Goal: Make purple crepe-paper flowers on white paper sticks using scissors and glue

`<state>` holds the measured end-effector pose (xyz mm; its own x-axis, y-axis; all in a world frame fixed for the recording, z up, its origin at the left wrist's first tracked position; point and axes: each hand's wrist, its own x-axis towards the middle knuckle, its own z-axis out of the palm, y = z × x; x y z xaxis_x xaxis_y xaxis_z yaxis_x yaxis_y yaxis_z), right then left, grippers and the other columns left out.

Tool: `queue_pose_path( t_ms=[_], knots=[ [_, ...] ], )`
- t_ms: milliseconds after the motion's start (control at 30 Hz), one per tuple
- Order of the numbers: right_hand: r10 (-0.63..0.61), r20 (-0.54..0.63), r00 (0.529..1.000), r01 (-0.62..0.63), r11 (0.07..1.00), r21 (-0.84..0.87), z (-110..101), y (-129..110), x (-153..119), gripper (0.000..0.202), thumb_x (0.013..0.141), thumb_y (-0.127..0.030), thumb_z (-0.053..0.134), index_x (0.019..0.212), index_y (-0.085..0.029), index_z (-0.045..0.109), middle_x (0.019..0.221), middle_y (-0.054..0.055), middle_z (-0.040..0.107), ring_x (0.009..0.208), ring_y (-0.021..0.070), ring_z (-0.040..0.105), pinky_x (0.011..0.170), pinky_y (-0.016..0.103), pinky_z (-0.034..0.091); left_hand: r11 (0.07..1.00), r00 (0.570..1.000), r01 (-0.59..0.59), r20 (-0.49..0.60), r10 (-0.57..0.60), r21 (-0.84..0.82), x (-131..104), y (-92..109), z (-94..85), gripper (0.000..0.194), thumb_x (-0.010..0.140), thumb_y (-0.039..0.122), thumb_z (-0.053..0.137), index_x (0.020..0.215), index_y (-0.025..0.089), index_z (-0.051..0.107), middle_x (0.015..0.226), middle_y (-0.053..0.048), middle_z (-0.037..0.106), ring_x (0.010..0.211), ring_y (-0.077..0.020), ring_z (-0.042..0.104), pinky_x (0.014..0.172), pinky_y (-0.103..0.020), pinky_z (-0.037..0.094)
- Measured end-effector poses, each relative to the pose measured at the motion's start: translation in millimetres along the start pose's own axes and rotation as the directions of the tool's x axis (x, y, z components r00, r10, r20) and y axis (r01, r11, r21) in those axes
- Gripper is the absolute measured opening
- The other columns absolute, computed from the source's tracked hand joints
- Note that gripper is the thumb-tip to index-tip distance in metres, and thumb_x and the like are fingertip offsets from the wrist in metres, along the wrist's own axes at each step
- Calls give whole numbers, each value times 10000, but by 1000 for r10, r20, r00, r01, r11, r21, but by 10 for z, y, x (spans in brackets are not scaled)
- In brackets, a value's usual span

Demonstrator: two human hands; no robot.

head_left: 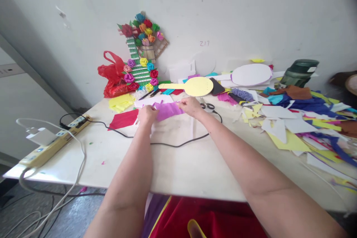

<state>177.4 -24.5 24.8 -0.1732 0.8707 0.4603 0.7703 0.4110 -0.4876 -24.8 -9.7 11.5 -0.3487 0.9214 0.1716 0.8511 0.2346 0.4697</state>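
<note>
A strip of purple crepe paper (169, 111) is stretched between my two hands above the table. My left hand (147, 114) pinches its left end, and my right hand (190, 106) pinches the upper right edge. Left of my left hand lies a red piece of paper (123, 119). Behind the purple strip is a white paper piece (155, 101). A pair of scissors (207, 106) with dark handles rests just right of my right hand. Farther back lies a yellow paddle-shaped cutout (198, 86).
A power strip (60, 139) with a white charger (41, 137) sits at the left edge; a black cable (178, 145) crosses the table. Paper scraps (295, 119) pile up at right near a green bottle (299, 72). A flower craft (142, 70) and red bag (113, 76) stand at the wall.
</note>
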Motion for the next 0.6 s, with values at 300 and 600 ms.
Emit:
queue_pose_path(
  t_ms=[300,600],
  knots=[
    [87,-42,995,-72,960,271,-95,43,32,192,717,-324,579,808,-173,656,839,43,654,738,152,548,683,255,394,571,930,-233,-8,367,-787,-59,27,-32,194,588,302,631,577,184,477,550,25,522,559,-115,509,557,-230,371],
    [-17,233,972,-137,767,627,-245,-128,-63,323,703,-451,587,615,-143,554,592,-23,487,587,97,424,579,242,334,354,743,197,375,554,-914,-190,89,-67,242,542,272,701,637,167,504,498,54,461,409,-63,406,421,-200,257]
  ],
)
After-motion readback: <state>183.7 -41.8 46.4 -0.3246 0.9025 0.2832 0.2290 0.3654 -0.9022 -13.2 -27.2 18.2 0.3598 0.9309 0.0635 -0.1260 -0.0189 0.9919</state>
